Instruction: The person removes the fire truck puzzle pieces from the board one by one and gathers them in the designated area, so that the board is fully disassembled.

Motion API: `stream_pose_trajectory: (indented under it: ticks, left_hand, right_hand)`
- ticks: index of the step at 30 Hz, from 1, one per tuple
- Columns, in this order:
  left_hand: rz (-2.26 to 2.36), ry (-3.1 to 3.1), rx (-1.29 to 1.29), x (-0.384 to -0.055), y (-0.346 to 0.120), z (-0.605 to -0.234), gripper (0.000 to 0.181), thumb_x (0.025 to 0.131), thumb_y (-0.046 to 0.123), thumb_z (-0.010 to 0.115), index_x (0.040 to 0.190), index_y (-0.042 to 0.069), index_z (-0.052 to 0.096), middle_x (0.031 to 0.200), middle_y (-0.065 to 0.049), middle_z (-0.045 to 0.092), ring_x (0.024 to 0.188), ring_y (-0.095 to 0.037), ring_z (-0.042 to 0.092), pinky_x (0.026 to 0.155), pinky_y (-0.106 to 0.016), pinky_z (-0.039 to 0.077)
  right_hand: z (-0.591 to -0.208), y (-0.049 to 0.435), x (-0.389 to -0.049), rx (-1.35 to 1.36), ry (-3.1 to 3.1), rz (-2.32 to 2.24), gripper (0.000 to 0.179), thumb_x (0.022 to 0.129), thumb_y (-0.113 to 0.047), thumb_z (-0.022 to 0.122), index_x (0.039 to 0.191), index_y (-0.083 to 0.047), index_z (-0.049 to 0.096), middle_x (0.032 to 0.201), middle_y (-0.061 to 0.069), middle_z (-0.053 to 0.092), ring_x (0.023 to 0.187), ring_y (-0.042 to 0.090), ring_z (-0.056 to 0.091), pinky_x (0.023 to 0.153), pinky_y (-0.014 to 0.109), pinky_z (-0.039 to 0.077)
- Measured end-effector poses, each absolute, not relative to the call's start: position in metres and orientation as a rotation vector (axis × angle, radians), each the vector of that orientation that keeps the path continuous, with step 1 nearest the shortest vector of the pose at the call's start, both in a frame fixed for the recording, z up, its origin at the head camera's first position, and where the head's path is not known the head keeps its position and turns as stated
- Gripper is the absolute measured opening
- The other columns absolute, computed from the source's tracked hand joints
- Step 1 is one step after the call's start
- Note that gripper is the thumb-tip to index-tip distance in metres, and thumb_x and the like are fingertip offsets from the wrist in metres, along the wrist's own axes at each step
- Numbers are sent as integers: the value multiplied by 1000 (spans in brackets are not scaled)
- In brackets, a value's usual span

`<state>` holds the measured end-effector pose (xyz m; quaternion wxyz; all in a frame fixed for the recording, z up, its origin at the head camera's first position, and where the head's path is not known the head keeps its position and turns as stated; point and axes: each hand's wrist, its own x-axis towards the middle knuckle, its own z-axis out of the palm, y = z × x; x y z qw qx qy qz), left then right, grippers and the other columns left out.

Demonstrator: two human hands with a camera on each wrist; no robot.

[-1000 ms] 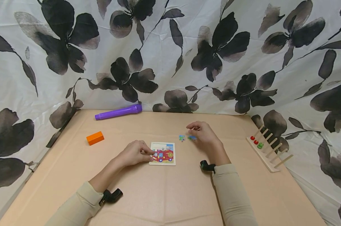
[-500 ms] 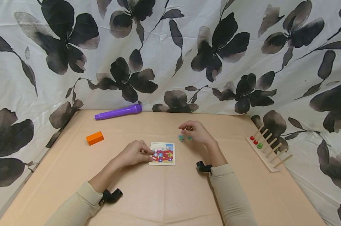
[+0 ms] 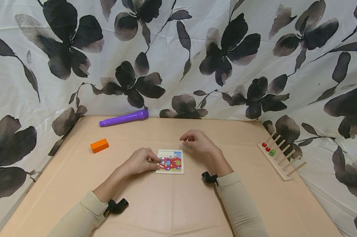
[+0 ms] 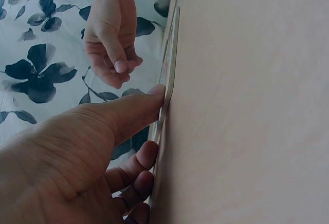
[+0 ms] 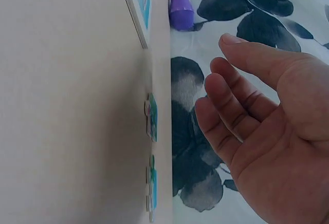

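Observation:
A small jigsaw puzzle board (image 3: 173, 163) with a red truck picture lies at the middle of the table. My left hand (image 3: 142, 160) holds it at its left edge; in the left wrist view the thumb (image 4: 139, 106) rests on its top face, with curled fingers along the side. Above and behind the board hovers my right hand (image 3: 198, 141), its fingers loosely bent and nothing between them. Two loose puzzle pieces lie under that hand, mostly hidden in the head view. The right wrist view shows one piece (image 5: 152, 117) nearer the board and another piece (image 5: 152, 185) farther off.
An orange block (image 3: 99, 145) sits at the left, with a purple tube-shaped stick (image 3: 124, 118) behind it near the far edge. At the right stands a wooden peg rack (image 3: 275, 161) with red and green beads. A floral cloth (image 3: 178, 59) hangs behind the table.
My right hand has moved left and slightly toward the board, passing over the loose pieces and now covering most of them. The left hand and the board have stayed in place.

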<state>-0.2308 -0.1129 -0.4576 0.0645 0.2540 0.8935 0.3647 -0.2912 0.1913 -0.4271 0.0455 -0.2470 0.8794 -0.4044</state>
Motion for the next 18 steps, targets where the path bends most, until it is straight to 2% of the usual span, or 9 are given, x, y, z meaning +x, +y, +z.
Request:
stream_pose_trajectory:
  ticks: [12,18]
  left_hand:
    - [1095,2703,762,-231,-113,-458,26,82,30,89,105,21,85,94,7,70,88,-14,59,76,-29,42]
    - [1102,2697,760,-231,-114,-458,26,82,30,89,106,20,85,94,6,70,87,-13,57,75,-29,41]
  right_hand:
    - [-434,179,-289,-835,2610,-1162,18,97,-5,71,113,-4,79,108,9,74,90,21,57,82,32,48]
    - [-436,176,-287,-833,2576,-1108,16,96,-7,72,110,-7,80,105,3,72,92,20,57,84,33,48]
